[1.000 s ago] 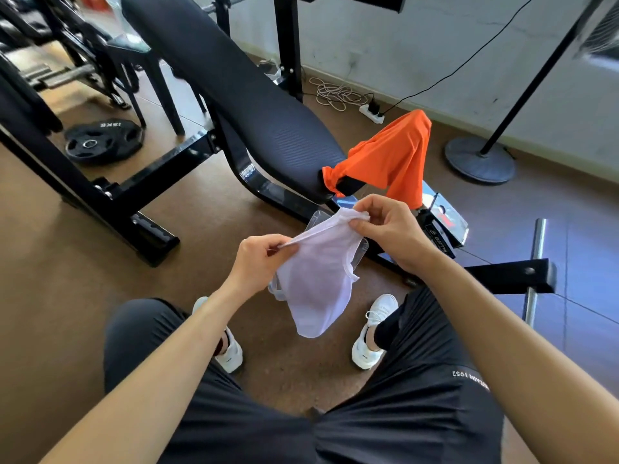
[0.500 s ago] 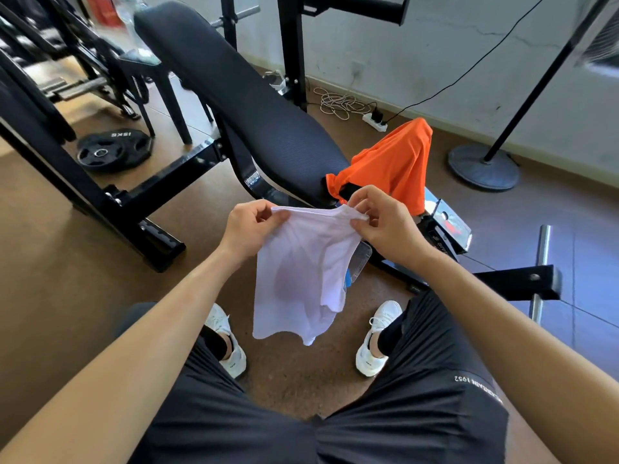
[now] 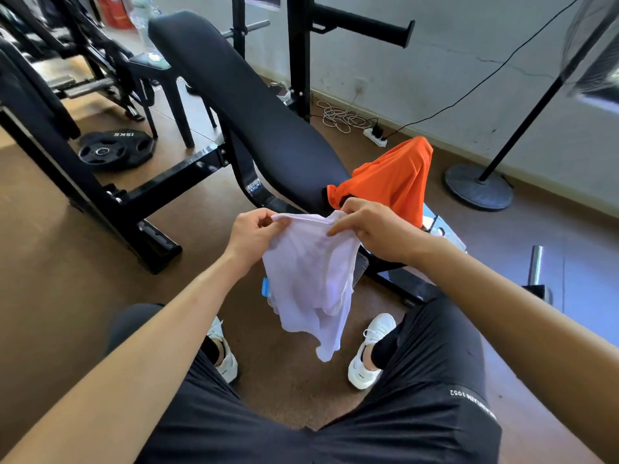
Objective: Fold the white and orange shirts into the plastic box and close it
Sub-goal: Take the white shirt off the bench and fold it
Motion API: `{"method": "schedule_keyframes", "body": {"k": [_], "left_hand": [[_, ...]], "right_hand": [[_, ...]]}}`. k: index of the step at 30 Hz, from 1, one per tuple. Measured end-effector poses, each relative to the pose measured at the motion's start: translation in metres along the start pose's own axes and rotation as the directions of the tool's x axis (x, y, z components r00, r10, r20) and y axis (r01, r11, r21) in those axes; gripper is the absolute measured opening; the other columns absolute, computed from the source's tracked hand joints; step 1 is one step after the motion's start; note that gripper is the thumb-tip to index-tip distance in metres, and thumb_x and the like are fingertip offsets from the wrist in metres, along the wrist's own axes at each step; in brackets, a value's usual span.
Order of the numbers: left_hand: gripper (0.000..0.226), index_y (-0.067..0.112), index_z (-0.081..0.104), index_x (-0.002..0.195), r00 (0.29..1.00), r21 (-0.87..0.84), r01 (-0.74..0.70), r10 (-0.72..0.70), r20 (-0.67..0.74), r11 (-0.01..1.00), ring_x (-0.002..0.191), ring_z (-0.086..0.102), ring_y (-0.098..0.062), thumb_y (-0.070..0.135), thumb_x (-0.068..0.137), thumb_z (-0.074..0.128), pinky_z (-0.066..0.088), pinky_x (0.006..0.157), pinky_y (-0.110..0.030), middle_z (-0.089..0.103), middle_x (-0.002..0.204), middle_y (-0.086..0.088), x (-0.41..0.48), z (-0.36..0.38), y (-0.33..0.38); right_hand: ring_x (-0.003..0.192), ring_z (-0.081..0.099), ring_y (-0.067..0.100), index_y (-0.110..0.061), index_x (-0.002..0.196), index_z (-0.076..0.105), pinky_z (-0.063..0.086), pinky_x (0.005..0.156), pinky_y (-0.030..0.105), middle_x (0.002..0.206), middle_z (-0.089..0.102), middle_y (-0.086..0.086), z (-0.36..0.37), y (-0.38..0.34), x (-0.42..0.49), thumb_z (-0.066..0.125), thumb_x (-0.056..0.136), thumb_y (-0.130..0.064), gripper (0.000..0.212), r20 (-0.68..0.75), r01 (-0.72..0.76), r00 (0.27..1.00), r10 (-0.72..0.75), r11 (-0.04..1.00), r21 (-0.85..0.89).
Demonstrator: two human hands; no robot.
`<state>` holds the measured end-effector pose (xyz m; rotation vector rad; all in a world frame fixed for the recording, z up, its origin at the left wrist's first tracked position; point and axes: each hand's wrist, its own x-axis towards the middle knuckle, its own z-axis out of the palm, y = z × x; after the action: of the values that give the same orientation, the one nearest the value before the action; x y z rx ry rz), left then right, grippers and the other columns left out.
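The white shirt hangs in the air between my knees, held by its top edge. My left hand pinches its left corner and my right hand grips its right corner. The orange shirt is draped over the near end of the black weight bench. The clear plastic box sits on the floor behind the white shirt; only a blue clip and a bit of its rim show. A clear lid-like piece shows to the right of my right hand.
Black bench frame bars cross the floor at left, with a 15 kg weight plate behind them. A fan stand base is at right, a power strip with cables by the wall. A metal post stands at right.
My left hand rose and moved apart from my right, spreading the white shirt's top edge so it hangs wider. The view tilted up slightly.
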<state>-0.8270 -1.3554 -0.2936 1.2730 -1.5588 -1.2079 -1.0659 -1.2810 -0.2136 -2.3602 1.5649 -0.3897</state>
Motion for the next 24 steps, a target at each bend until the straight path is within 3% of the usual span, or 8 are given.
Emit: {"method": "schedule_keyframes", "body": {"k": [5, 9, 12, 14, 17, 19, 22, 24], "left_hand": [[0.026, 0.008, 0.073, 0.090, 1.000, 0.008, 0.008, -0.009, 0.019, 1.000, 0.066, 0.052, -0.013, 0.035, 0.088, 0.077, 0.045, 0.061, -0.029, 0.063, 0.074, -0.004, 0.001, 0.002, 0.009], [0.017, 0.016, 0.073, 0.085, 0.998, 0.026, -0.003, 0.001, 0.069, 1.000, 0.069, 0.056, -0.016, 0.032, 0.088, 0.077, 0.048, 0.065, -0.033, 0.067, 0.079, -0.006, -0.006, 0.003, 0.009], [0.013, 0.019, 0.072, 0.082, 0.994, 0.016, -0.023, 0.021, 0.109, 1.000, 0.063, 0.055, -0.010, 0.030, 0.089, 0.077, 0.047, 0.060, -0.026, 0.065, 0.073, 0.001, -0.015, 0.005, 0.013], [0.011, 0.020, 0.073, 0.085, 0.992, 0.017, -0.032, 0.030, 0.120, 0.999, 0.065, 0.061, -0.013, 0.030, 0.090, 0.075, 0.053, 0.060, -0.029, 0.069, 0.076, -0.001, -0.020, 0.009, 0.016], [0.010, 0.017, 0.075, 0.093, 0.995, -0.048, -0.012, 0.016, 0.095, 0.999, 0.077, 0.067, -0.026, 0.026, 0.089, 0.075, 0.060, 0.074, -0.049, 0.074, 0.090, -0.013, -0.025, 0.015, 0.021], [0.014, 0.010, 0.074, 0.097, 0.996, -0.111, 0.023, -0.013, 0.090, 0.994, 0.077, 0.066, -0.025, 0.021, 0.089, 0.076, 0.060, 0.075, -0.053, 0.073, 0.094, -0.020, -0.029, 0.021, 0.027], [0.016, 0.004, 0.072, 0.100, 0.992, -0.182, 0.043, -0.021, 0.120, 0.982, 0.081, 0.073, -0.032, 0.016, 0.090, 0.074, 0.062, 0.074, -0.049, 0.073, 0.095, -0.024, -0.035, 0.031, 0.037], [0.016, 0.004, 0.072, 0.101, 0.990, -0.196, 0.028, 0.000, 0.139, 0.980, 0.087, 0.075, -0.035, 0.016, 0.090, 0.074, 0.064, 0.075, -0.044, 0.075, 0.095, -0.021, -0.038, 0.036, 0.043]], "right_hand": [[0.085, 0.048, 0.020, -0.029, 0.128, 0.069, 0.037, 0.072, 0.028, 0.097, 0.039, 0.000, -0.004, -0.009, 0.005, 0.042, 0.087, 0.014, 0.066, 0.125, -0.069, 0.987, 0.096, 0.977, -0.204], [0.090, 0.050, 0.024, -0.029, 0.135, 0.063, 0.040, 0.078, 0.033, 0.100, 0.043, 0.003, -0.004, -0.008, 0.010, 0.041, 0.092, 0.006, 0.060, 0.107, -0.183, 0.973, 0.206, 0.964, -0.193], [0.098, 0.056, 0.020, -0.021, 0.136, 0.063, 0.041, 0.081, 0.027, 0.105, 0.053, 0.003, -0.003, -0.012, 0.013, 0.042, 0.089, 0.006, 0.058, 0.074, -0.284, 0.956, 0.285, 0.958, -0.027], [0.075, 0.059, -0.002, -0.012, 0.136, 0.062, 0.041, 0.066, 0.011, 0.099, 0.061, -0.005, -0.003, -0.018, 0.014, 0.042, 0.087, 0.008, 0.056, 0.060, -0.367, 0.930, 0.363, 0.911, 0.190], [0.047, 0.052, -0.002, -0.005, 0.135, 0.062, 0.045, 0.052, 0.012, 0.078, 0.058, -0.009, 0.004, -0.022, 0.015, 0.043, 0.084, 0.012, 0.056, 0.011, -0.410, 0.893, 0.449, 0.804, 0.430], [0.057, 0.052, 0.006, -0.005, 0.136, 0.060, 0.049, 0.056, 0.020, 0.082, 0.060, 0.004, 0.009, -0.023, 0.015, 0.046, 0.083, 0.010, 0.057, -0.016, -0.405, 0.882, 0.472, 0.773, 0.488], [0.083, 0.062, 0.019, -0.002, 0.138, 0.057, 0.061, 0.079, 0.039, 0.100, 0.068, 0.019, 0.014, -0.026, 0.017, 0.058, 0.086, 0.004, 0.052, -0.025, -0.372, 0.878, 0.477, 0.715, 0.592], [0.096, 0.065, 0.015, -0.002, 0.138, 0.057, 0.060, 0.086, 0.030, 0.115, 0.069, 0.015, 0.015, -0.029, 0.018, 0.072, 0.088, -0.007, 0.053, -0.041, -0.338, 0.886, 0.462, 0.703, 0.626]]}}
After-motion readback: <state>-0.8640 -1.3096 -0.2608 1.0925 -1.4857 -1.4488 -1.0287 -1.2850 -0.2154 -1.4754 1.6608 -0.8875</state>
